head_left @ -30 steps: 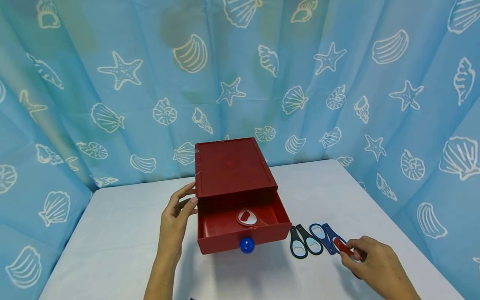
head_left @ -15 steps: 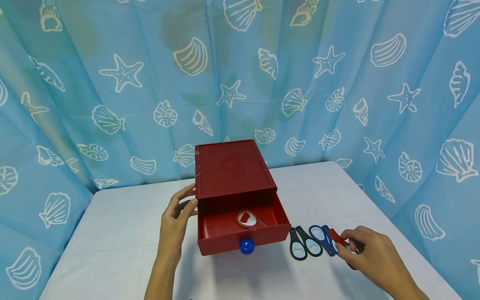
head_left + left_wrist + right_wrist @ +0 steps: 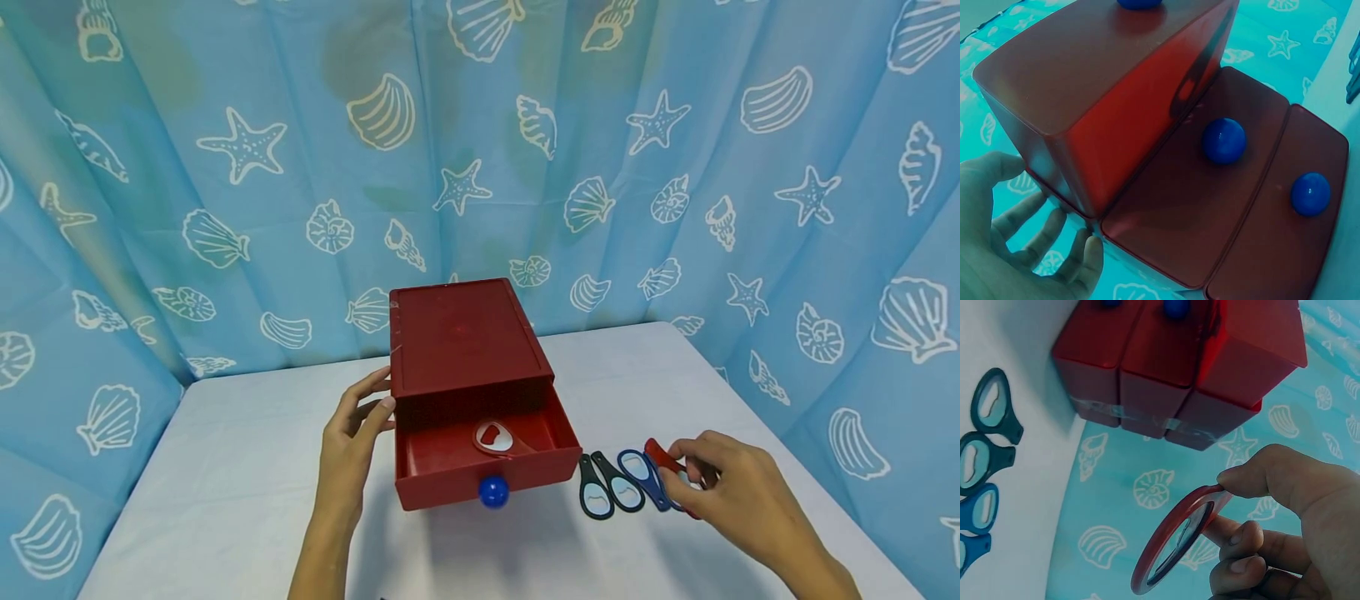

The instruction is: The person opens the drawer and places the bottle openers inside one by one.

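Between thumb and fingers my right hand point(image 3: 742, 492) pinches a red bottle opener point(image 3: 658, 452) by its handle. In the right wrist view this opener point(image 3: 1173, 523) is tilted, its ring end pointing away from the fingertips. My left hand point(image 3: 348, 442) touches the left side of a dark red drawer cabinet point(image 3: 465, 333), fingers spread, in the left wrist view too. The cabinet's top drawer point(image 3: 442, 490), with a blue round knob point(image 3: 493, 492), is pulled out. Inside it lies another red bottle opener point(image 3: 504, 441).
Right of the cabinet, two dark green bottle openers point(image 3: 597, 498) and two blue ones point(image 3: 637, 467) lie in a row on the white table point(image 3: 247, 467). Two lower drawers point(image 3: 1179, 206) are closed. A blue seashell curtain point(image 3: 300, 167) hangs behind and beside the table.
My right hand has moved slightly left and farther from me with the red bottle opener, which now overlaps the blue ones in view. The left hand and drawer have stayed put.
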Motion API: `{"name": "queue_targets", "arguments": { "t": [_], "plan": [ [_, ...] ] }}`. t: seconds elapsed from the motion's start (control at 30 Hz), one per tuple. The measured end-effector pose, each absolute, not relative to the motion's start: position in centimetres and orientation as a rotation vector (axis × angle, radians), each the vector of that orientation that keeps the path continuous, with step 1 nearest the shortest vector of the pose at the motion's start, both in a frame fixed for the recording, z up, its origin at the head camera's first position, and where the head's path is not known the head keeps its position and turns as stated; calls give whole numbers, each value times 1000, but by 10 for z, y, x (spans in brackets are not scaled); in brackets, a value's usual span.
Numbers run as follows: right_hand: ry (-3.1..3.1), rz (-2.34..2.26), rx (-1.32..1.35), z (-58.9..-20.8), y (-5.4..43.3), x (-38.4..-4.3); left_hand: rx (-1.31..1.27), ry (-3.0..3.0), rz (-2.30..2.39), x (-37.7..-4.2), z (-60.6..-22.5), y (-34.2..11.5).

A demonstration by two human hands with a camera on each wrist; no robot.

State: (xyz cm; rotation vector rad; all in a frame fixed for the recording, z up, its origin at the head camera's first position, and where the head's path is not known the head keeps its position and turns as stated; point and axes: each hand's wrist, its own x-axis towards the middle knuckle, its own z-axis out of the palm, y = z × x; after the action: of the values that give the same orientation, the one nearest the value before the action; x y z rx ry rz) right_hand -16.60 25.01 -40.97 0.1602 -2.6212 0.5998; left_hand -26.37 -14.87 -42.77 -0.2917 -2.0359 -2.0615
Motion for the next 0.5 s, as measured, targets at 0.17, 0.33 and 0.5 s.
{"name": "queue_targets", "arguments": {
  "t": [0.17, 0.33, 0.5],
  "plan": [
    [-2628, 615, 171, -403, 245, -167, -289, -2036, -2062, -264, -428, -148],
    [-2600, 614, 218, -399, 241, -168, -284, -2037, -2069, -263, -428, -148],
    [-2548, 611, 286, -396, 237, -170, -270, -2053, -2047, -263, -428, -148]
  ]
}}
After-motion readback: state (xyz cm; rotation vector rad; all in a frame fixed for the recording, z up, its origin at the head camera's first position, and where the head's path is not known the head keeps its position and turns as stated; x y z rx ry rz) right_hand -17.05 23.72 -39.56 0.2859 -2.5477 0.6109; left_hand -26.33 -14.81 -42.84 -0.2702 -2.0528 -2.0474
